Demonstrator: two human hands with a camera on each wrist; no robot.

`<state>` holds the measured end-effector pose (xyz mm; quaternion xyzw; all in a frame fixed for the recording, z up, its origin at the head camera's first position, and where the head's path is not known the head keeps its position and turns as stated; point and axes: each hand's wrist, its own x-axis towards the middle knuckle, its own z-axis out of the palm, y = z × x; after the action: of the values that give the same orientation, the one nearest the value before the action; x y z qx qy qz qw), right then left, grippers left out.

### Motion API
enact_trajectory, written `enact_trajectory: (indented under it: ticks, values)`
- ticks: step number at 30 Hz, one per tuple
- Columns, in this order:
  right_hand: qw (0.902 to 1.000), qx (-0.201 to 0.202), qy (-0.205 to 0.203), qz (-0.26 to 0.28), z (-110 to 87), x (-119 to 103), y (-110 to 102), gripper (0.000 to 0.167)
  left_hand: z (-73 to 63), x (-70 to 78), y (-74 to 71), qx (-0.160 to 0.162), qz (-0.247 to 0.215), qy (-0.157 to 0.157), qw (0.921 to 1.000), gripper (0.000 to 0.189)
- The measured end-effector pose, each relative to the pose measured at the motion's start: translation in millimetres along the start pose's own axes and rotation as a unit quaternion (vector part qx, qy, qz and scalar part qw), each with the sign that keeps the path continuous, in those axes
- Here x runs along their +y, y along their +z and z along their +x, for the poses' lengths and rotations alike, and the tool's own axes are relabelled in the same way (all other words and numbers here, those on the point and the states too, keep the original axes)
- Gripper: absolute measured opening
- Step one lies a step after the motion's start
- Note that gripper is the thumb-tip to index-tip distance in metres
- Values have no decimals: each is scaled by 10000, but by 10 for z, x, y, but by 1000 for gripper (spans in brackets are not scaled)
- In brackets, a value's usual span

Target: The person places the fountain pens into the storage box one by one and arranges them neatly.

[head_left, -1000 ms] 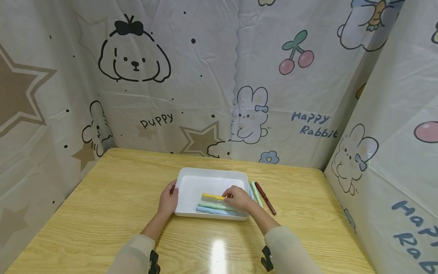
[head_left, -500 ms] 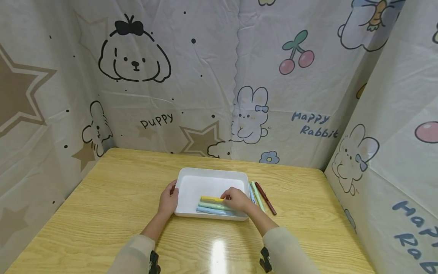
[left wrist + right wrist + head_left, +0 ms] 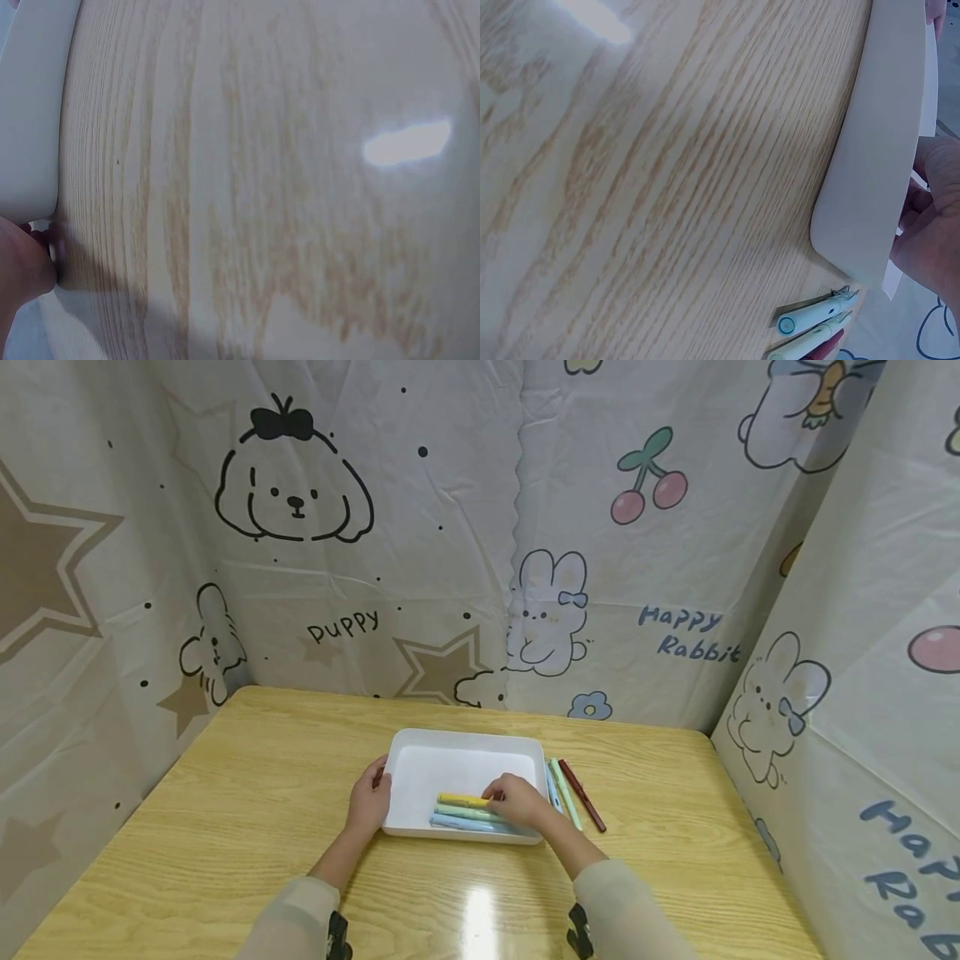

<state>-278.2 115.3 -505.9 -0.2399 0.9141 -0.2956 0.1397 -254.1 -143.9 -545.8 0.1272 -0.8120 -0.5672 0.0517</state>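
Observation:
A white rectangular tray (image 3: 450, 760) lies on the table. My left hand (image 3: 369, 797) holds it by its left side; in the left wrist view that hand (image 3: 22, 262) is at the tray's corner. Over the right part of the tray, my right hand (image 3: 519, 799) pinches the right end of a yellow pen (image 3: 459, 799). Just in front of it, a light green pen (image 3: 467, 812) and a light blue pen (image 3: 468, 823) lie side by side in the tray. The right wrist view shows the right hand (image 3: 934, 217) behind the tray wall, its fingertips partly hidden.
Right of the tray lie a light blue pen (image 3: 553, 789), a light green pen (image 3: 566, 793) and a dark red pen (image 3: 582, 795). The wooden table (image 3: 300, 760) is bordered by a patterned cloth (image 3: 420, 527) at the back and sides.
My right hand has brought the yellow pen slightly toward me and left, closer to the green pen. My left hand has stayed at the tray's left side.

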Motion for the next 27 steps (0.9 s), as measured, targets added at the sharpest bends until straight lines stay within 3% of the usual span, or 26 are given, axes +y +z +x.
enact_trajectory:
  ticks: [27]
  values:
    - [10000, 13, 7, -78, 12, 40, 38, 16, 3, 7, -1, -82, -41, -23, 10000, 43]
